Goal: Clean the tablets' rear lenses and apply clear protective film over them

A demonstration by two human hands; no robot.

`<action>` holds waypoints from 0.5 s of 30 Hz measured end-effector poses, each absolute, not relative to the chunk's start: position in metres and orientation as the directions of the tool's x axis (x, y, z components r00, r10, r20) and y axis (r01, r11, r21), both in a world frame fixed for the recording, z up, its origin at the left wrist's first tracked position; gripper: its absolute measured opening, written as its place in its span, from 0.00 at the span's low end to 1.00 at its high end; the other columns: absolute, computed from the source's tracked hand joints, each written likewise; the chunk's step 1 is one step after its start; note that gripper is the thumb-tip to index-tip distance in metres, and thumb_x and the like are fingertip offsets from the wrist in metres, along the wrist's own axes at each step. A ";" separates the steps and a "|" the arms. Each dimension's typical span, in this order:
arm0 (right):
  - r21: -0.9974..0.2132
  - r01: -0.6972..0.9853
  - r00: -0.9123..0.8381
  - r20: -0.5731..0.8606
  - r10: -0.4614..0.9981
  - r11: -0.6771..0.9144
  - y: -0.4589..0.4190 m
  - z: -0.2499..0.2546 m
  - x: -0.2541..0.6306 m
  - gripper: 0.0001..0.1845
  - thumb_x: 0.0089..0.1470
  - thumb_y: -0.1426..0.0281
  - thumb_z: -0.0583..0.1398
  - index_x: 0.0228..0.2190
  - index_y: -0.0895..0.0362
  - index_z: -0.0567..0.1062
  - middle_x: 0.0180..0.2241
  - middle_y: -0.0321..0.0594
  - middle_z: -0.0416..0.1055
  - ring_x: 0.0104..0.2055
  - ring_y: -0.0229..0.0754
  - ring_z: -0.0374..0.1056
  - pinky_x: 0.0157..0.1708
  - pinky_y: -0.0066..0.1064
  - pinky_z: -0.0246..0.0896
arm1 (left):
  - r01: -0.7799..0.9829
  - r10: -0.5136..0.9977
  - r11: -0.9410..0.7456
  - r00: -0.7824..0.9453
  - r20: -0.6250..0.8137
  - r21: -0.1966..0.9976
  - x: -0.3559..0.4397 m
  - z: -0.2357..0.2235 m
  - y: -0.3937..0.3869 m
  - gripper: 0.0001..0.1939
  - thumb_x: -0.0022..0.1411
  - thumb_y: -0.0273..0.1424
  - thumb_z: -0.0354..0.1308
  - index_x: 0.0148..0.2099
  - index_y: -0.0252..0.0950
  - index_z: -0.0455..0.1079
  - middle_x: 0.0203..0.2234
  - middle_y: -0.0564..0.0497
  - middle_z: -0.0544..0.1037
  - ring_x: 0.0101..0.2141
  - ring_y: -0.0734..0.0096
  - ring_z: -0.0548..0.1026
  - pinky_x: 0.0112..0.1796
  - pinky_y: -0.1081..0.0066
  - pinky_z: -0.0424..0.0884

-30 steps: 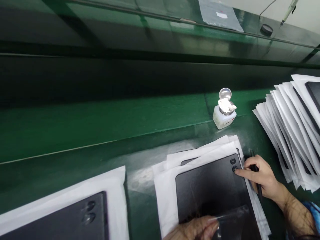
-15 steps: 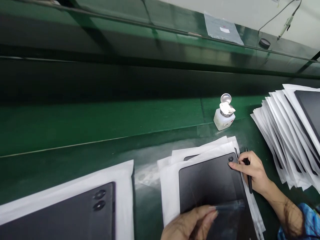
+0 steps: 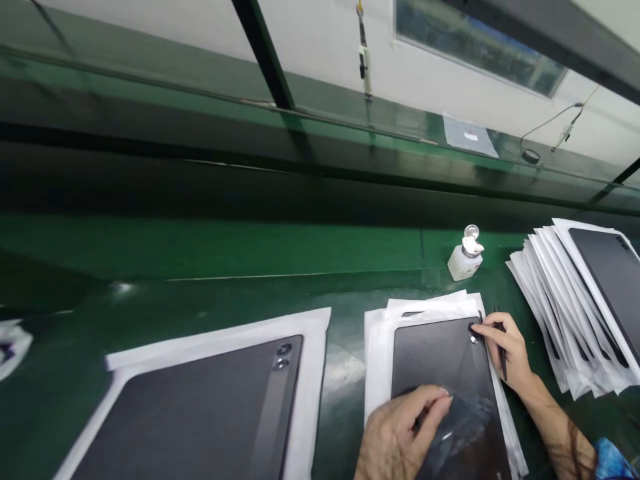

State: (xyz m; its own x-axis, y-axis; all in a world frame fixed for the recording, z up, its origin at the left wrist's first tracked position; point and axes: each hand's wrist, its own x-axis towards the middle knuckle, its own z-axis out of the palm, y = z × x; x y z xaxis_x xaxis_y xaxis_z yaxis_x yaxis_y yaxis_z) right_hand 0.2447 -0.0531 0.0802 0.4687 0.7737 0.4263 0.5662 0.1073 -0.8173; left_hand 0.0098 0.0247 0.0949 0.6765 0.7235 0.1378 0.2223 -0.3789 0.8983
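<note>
A dark grey tablet back [image 3: 435, 363] lies on white sheets [image 3: 377, 360] at the lower middle right. My right hand [image 3: 505, 347] rests at its upper right corner, index fingertip on the camera lenses [image 3: 473, 332], with a thin black tool [image 3: 501, 353] tucked in the curled fingers. My left hand [image 3: 400, 433] is at the tablet's lower edge, fingers pinched on a clear film [image 3: 460, 420] that lies over the tablet's lower part.
A second tablet back [image 3: 200, 413] on a white sheet lies at the lower left. A fanned stack of tablets in white sleeves [image 3: 575, 300] fills the right. A small white dispenser bottle [image 3: 464, 257] stands on the green bench [image 3: 225, 247] behind.
The camera has tilted up and pulled back, so more wall and bench show. My right fingertip stays on the lenses. My left hand keeps its pinch on the film.
</note>
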 end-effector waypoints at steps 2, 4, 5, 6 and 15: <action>-0.861 0.490 0.523 0.416 0.744 0.137 -0.054 0.086 0.245 0.14 0.66 0.60 0.58 0.47 0.47 0.81 0.41 0.43 0.72 0.38 0.45 0.70 0.42 0.41 0.68 | 0.215 0.728 -0.372 0.671 0.140 0.903 0.011 0.093 0.025 0.11 0.68 0.34 0.54 0.35 0.46 0.76 0.25 0.64 0.79 0.22 0.77 0.74 0.34 0.82 0.73; -0.898 0.402 0.569 0.399 0.719 0.180 -0.053 0.090 0.248 0.21 0.70 0.55 0.49 0.50 0.45 0.78 0.41 0.42 0.70 0.35 0.44 0.70 0.40 0.40 0.70 | 0.201 0.727 -0.368 0.671 0.146 0.908 0.012 0.092 0.025 0.11 0.68 0.33 0.53 0.35 0.46 0.75 0.25 0.65 0.79 0.22 0.78 0.74 0.30 0.84 0.70; -0.913 0.357 0.582 0.384 0.717 0.199 -0.053 0.093 0.251 0.24 0.71 0.54 0.45 0.48 0.45 0.77 0.39 0.41 0.70 0.33 0.43 0.70 0.37 0.40 0.70 | 0.192 0.723 -0.368 0.674 0.150 0.910 0.012 0.092 0.024 0.10 0.68 0.33 0.53 0.35 0.47 0.75 0.26 0.66 0.79 0.23 0.79 0.75 0.28 0.84 0.69; -0.925 0.316 0.585 0.363 0.726 0.208 -0.052 0.094 0.253 0.24 0.71 0.53 0.44 0.45 0.45 0.77 0.38 0.40 0.70 0.31 0.42 0.69 0.34 0.39 0.70 | 0.186 0.720 -0.370 0.677 0.154 0.910 0.013 0.093 0.024 0.10 0.68 0.33 0.53 0.35 0.47 0.75 0.26 0.67 0.79 0.23 0.81 0.75 0.27 0.85 0.68; -0.982 0.158 0.524 0.171 0.834 0.102 -0.052 0.096 0.260 0.09 0.51 0.66 0.72 0.28 0.53 0.78 0.32 0.37 0.76 0.32 0.40 0.72 0.32 0.31 0.68 | 0.183 0.711 -0.433 0.671 0.210 0.882 0.005 0.089 0.027 0.07 0.67 0.32 0.58 0.41 0.52 0.74 0.30 0.71 0.80 0.25 0.85 0.78 0.33 0.91 0.72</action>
State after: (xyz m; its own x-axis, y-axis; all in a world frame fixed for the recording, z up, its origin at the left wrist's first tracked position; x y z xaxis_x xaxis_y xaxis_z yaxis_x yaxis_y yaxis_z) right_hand 0.2600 -0.0523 0.0958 0.5240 0.8344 0.1710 0.1578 0.1021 -0.9822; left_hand 0.0049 0.0266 0.0895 0.6708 0.7112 0.2100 0.1833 -0.4334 0.8824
